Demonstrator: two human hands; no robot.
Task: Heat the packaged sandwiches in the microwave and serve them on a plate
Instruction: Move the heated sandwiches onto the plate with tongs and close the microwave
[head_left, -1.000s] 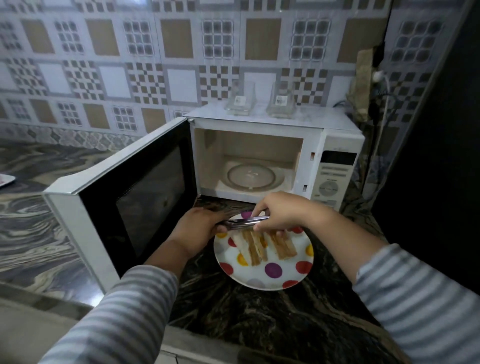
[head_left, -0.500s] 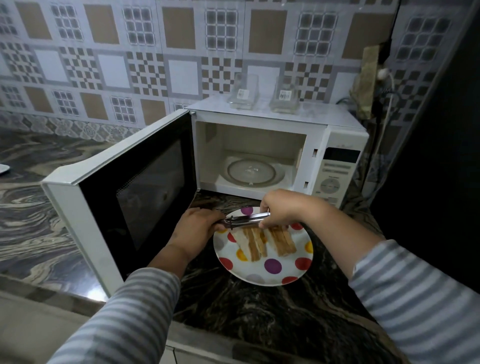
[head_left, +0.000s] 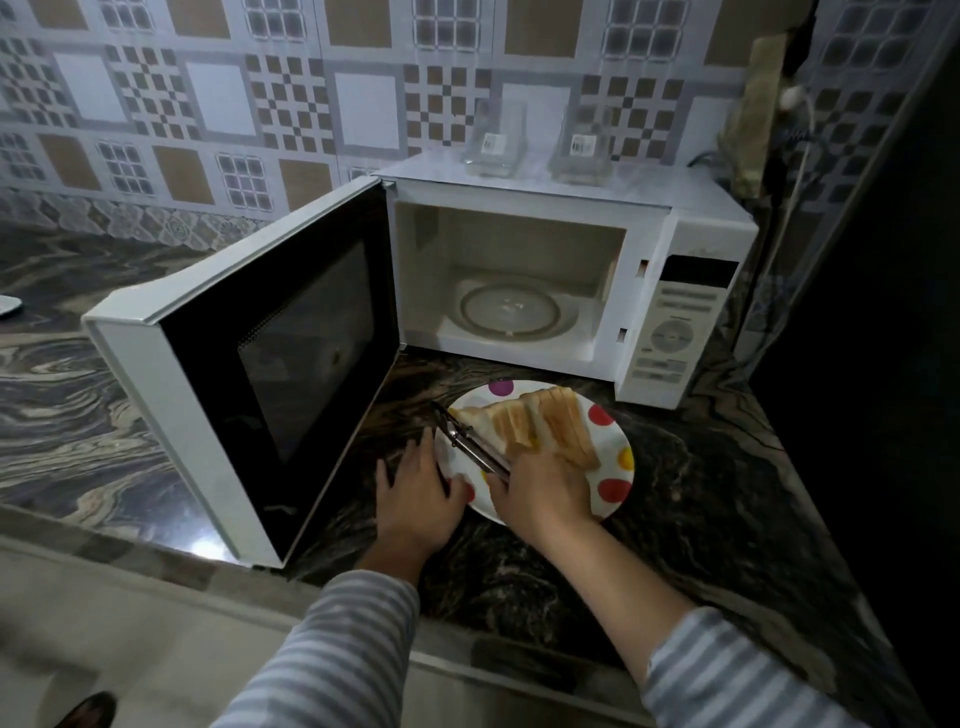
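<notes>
Two triangular toasted sandwiches (head_left: 540, 428) are lying on a round polka-dot plate (head_left: 613, 470) on the glossy marbled desk (head_left: 701, 493), before the boxy white microwave (head_left: 691, 228) with its door open. The right hand (head_left: 540, 493) is gripping slim metal tongs (head_left: 467, 441); the left hand (head_left: 415, 493) is resting spread at the plate's rim.

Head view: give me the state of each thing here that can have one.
microwave door: swung fully open
microwave cavity: empty, turntable bare
polka-dot plate: on the counter, holding sandwiches
sandwiches: unwrapped, on the plate
tongs: held, lying across the plate
left hand: open, at the plate's edge
right hand: gripping the tongs
</notes>
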